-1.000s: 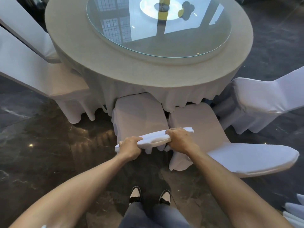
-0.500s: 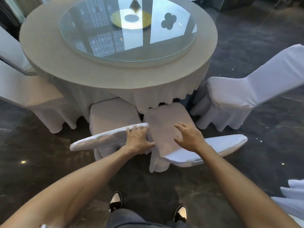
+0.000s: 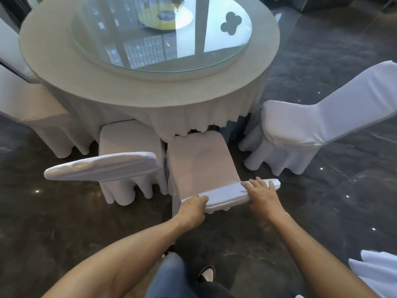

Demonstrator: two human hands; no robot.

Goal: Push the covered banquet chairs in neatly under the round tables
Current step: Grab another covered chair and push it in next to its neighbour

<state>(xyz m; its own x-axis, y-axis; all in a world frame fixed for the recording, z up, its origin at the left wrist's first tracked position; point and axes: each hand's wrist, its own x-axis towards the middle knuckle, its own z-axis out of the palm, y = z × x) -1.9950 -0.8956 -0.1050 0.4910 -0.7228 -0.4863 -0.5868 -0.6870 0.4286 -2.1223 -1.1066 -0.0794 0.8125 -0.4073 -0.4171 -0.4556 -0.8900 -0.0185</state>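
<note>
Head camera view, looking down at a round banquet table [image 3: 120, 87] draped in a pale cloth, with a glass turntable [image 3: 161, 39] on top that reflects windows and a yellow disc. Dark polished stone floor [image 3: 322, 201] surrounds it.

Both bare arms reach forward from the near edge. Both hands are on the top edge of the backrest of one white-covered chair [image 3: 199, 162], which stands directly ahead. Its seat points toward the table, and the far edge of the seat sits just under the hanging tablecloth hem. The left hand [image 3: 191, 209] is closed around the left end of the backrest top, fingers curled over the fabric. The right hand [image 3: 262, 196] lies on the right end with fingers spread wide and fairly flat, pressing on the cover rather than gripping it.

Just to the left, a second covered chair [image 3: 129, 143] stands close beside the first, its seat partly under the cloth and its backrest top angled out to the left. A third covered chair [image 3: 300, 130] stands to the right, apart from the table and turned at an angle. Another covered chair [image 3: 38, 117] sits at the far left, partly out of frame. More white fabric [image 3: 378, 272] shows at the near right corner. One shoe [image 3: 207, 274] and a trouser leg are visible at the bottom.
</note>
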